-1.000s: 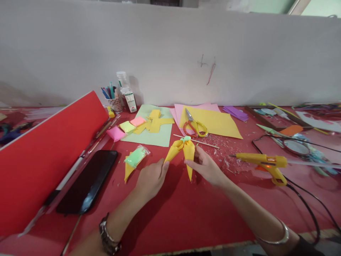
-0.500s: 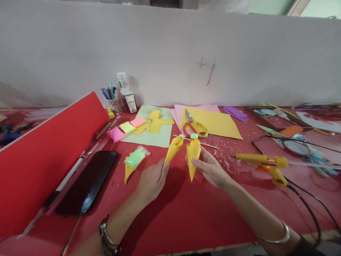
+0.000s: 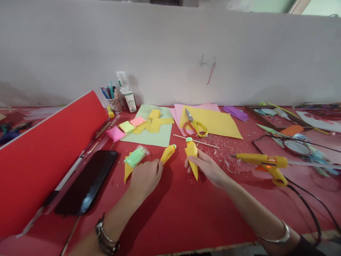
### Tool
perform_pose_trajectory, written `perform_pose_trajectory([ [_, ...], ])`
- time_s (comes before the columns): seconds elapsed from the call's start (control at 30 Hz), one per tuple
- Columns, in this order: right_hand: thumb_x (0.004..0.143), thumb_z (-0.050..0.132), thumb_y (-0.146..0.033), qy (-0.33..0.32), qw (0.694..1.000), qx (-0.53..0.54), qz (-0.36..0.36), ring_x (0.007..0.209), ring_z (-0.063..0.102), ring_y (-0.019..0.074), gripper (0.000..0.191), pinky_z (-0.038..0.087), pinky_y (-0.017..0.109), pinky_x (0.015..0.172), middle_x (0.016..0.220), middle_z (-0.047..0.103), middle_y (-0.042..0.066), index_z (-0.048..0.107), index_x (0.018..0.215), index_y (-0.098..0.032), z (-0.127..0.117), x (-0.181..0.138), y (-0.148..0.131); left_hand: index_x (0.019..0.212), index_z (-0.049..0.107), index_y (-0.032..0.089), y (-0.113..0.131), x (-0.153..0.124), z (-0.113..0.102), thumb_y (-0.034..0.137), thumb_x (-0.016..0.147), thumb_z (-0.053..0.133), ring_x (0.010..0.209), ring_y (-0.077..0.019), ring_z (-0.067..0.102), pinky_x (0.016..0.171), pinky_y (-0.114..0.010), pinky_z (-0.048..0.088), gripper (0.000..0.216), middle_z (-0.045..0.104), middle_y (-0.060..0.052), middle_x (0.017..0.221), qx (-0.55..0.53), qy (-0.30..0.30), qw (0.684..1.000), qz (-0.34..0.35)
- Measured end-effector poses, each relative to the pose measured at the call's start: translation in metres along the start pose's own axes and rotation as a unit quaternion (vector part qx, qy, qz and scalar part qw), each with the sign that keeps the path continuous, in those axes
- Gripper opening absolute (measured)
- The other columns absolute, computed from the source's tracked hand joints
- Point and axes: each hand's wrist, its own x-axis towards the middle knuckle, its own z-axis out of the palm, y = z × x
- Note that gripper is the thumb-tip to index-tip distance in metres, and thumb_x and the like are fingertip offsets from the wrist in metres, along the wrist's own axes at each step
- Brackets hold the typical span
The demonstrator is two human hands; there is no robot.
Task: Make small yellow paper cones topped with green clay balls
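Note:
My left hand is closed on a yellow paper cone with a small pale green tip, tilted up to the right. Its lower part is hidden by my fingers. In my right hand is a second yellow paper cone, its point downward and a mint green blob at its wide top. Just beyond my left hand lies a packet of green clay on a folded yellow paper piece. A thin wooden stick lies behind the right cone, near scissors.
A yellow glue gun with a glowing light and trailing cable lies at right. A black phone and a red board are at left. Yellow strips, clay packets and a yellow sheet lie further back.
My left hand has moved left and lower with its cone, away from the other cone. The right hand's cone has tilted slightly, its top leaning left.

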Motion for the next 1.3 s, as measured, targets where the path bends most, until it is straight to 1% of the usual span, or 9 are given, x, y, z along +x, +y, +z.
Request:
perform_pose_trajectory([
  [0.07,0.074,0.044,-0.033,0.053,0.987,-0.153,-0.006,0.056,0.052,0.0147,0.014,0.038,0.027,0.054,0.063,0.054,-0.001,0.039,0.073,-0.02,0.0,0.0,0.0,0.072,0.058,0.018,-0.001,0.0,-0.001,0.027,0.085,0.026,0.061,-0.0215,0.06,0.046,-0.026,0.029,0.035,0.063,-0.006,0.062,0.008,0.004,1.0,-0.011],
  [0.17,0.074,0.045,-0.033,0.164,0.907,-0.387,-0.015,0.064,0.055,0.0203,0.014,0.035,0.027,0.055,0.067,0.057,0.003,0.043,0.079,-0.02,-0.002,0.001,0.001,0.072,0.056,0.019,-0.007,0.001,-0.005,0.031,0.083,0.034,0.06,-0.0195,0.059,0.047,-0.025,0.031,0.028,0.062,-0.004,0.064,0.008,0.041,0.999,-0.021],
  [0.4,0.08,0.041,-0.033,0.112,0.835,-0.54,0.0,0.08,0.06,0.0277,0.026,0.035,0.028,0.058,0.083,0.063,0.012,0.05,0.098,-0.015,-0.008,0.001,0.002,0.102,0.05,0.013,-0.034,0.01,-0.005,0.031,0.078,0.046,0.089,-0.0252,0.054,0.067,-0.03,0.042,0.03,0.058,-0.012,0.095,0.098,0.18,0.978,-0.032],
  [0.6,0.08,0.04,-0.041,0.102,0.837,-0.537,0.016,0.082,0.06,0.0327,0.044,0.036,0.032,0.059,0.085,0.064,0.015,0.045,0.113,-0.012,-0.008,0.0,0.0,0.106,0.049,0.007,-0.044,0.012,-0.003,0.034,0.08,0.043,0.09,-0.0292,0.053,0.066,-0.033,0.044,0.038,0.06,-0.015,0.09,0.122,0.122,0.983,-0.063],
  [0.73,0.08,0.041,-0.042,0.156,0.83,-0.536,0.002,0.069,0.06,0.0308,0.051,0.036,0.033,0.056,0.068,0.062,0.01,0.039,0.121,-0.012,-0.008,-0.002,-0.002,0.106,0.05,0.009,-0.044,0.015,-0.005,0.032,0.081,0.044,0.093,-0.0301,0.05,0.073,-0.038,0.043,0.035,0.059,-0.014,0.092,0.085,0.178,0.98,-0.03],
  [0.87,0.081,0.041,-0.028,0.216,0.848,-0.437,-0.208,0.061,0.055,0.02,0.029,0.038,0.03,0.056,0.068,0.056,0.005,0.048,0.107,-0.017,-0.005,-0.007,-0.004,0.116,0.04,0.01,-0.038,0.016,-0.002,0.037,0.081,0.044,0.098,-0.0249,0.05,0.08,-0.036,0.043,0.044,0.054,-0.013,0.102,-0.078,0.214,0.972,0.063],
  [1.0,0.081,0.045,-0.019,0.136,0.844,-0.326,-0.402,0.071,0.053,0.0148,0.012,0.042,0.028,0.066,0.075,0.053,0.003,0.056,0.085,-0.022,0.003,-0.012,-0.002,0.119,0.034,0.017,-0.025,0.009,0.006,0.028,0.081,0.044,0.098,-0.0201,0.052,0.075,-0.03,0.046,0.04,0.05,-0.009,0.107,-0.173,0.14,0.952,0.211],
  [1.17,0.079,0.051,-0.018,0.017,0.898,-0.238,-0.37,0.082,0.055,0.0133,0.016,0.046,0.027,0.074,0.087,0.057,0.004,0.058,0.093,-0.021,0.018,-0.013,0.005,0.112,0.035,0.02,-0.011,0.002,0.013,0.028,0.08,0.048,0.091,-0.0191,0.056,0.071,-0.031,0.049,0.035,0.053,-0.007,0.101,-0.212,0.134,0.922,0.295],
  [1.3,0.077,0.054,-0.016,0.026,0.934,-0.147,-0.323,0.073,0.058,0.0103,0.022,0.048,0.023,0.069,0.083,0.06,0.002,0.052,0.098,-0.02,0.023,-0.013,0.008,0.112,0.034,0.021,-0.009,0.0,0.016,0.031,0.081,0.047,0.089,-0.0193,0.058,0.07,-0.032,0.05,0.035,0.056,-0.007,0.099,-0.227,0.16,0.912,0.304],
])
